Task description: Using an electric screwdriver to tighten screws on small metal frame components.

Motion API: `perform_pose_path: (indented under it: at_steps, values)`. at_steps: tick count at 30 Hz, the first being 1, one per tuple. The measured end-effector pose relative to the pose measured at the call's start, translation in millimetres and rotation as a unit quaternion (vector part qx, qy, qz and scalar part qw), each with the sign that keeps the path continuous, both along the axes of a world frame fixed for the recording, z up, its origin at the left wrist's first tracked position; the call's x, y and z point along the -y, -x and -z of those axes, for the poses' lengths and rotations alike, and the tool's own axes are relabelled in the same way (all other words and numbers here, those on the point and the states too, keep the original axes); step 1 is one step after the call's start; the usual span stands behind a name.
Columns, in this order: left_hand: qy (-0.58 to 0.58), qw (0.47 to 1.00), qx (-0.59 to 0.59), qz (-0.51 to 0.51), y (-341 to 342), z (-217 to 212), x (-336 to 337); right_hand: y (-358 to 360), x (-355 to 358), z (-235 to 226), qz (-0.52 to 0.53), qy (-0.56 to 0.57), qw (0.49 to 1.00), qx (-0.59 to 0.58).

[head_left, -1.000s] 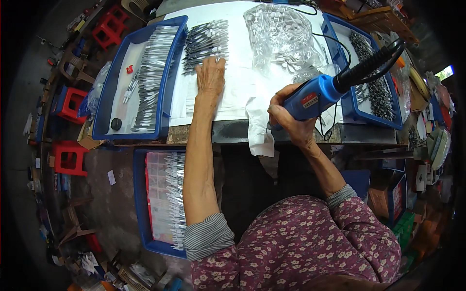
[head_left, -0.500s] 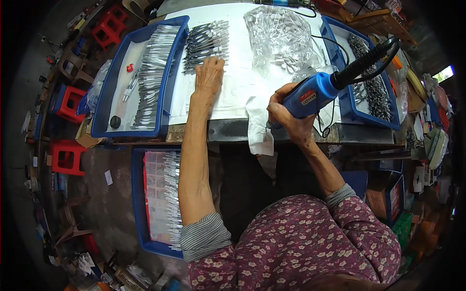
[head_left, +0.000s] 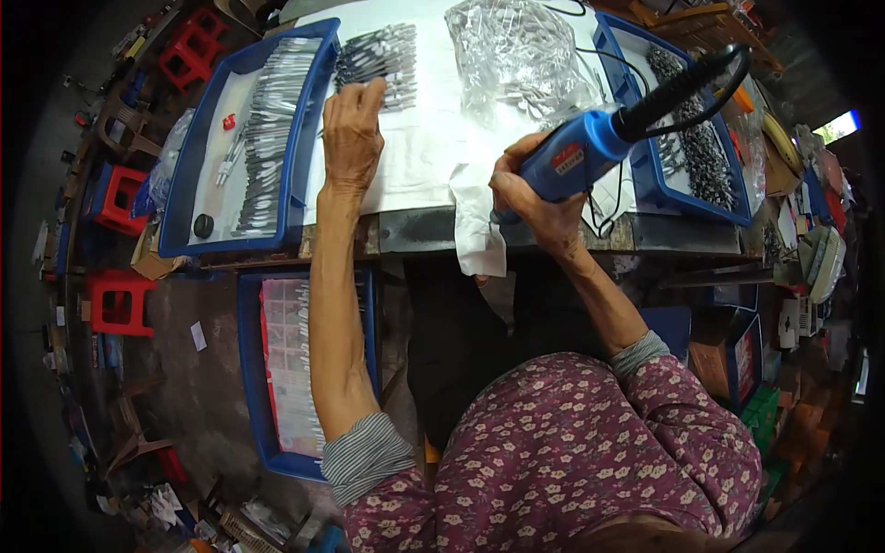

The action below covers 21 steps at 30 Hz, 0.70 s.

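A workbench (head_left: 433, 229) spans the upper part of the view, its top covered by a white sheet (head_left: 419, 157) that hangs over the near edge. On the left of the bench sits a long blue tray (head_left: 184, 207) filled with rows of thin grey metal pieces, with a small red item and a black round knob lying in it. A second blue tray (head_left: 645, 175) stands at the right end and holds a heap of dark small parts. Below the bench, on the floor, a third blue tray (head_left: 249, 369) holds a clear packet of similar pieces. A crumpled clear plastic bag (head_left: 516, 55) lies on the sheet between the two upper trays.

The right hand (head_left: 535, 198) is wrapped tight around the blue body of a power tool (head_left: 590, 147), whose black neck and cord point up to the right, over the right tray. The tool is held just above the near edge of the bench.

The left hand (head_left: 352, 138) lies flat on the sheet, palm down, fingers spread and gripping nothing. Its fingertips touch a fanned row of metal pieces (head_left: 378, 55) laid out on the sheet just beside the left tray.

Red stools (head_left: 115, 304) stand on the floor at the far left.
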State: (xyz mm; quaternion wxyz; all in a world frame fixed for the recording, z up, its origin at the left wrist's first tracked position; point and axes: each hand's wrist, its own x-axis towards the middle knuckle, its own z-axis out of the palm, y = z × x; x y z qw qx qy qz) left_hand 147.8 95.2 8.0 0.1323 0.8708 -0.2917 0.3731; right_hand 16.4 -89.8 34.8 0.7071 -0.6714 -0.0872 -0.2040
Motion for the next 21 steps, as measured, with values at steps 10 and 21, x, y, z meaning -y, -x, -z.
perform_pose_path:
  at_steps: [10, 21]
  values:
    - [0.626, 0.533, -0.551, 0.144, 160, 3, 42, -4, 4, -3, -0.019, -0.034, 0.999, 0.016]
    - [0.637, 0.455, -0.600, 0.163, 182, 46, 82, -1, 3, 3, -0.010, -0.032, 0.996, 0.082]
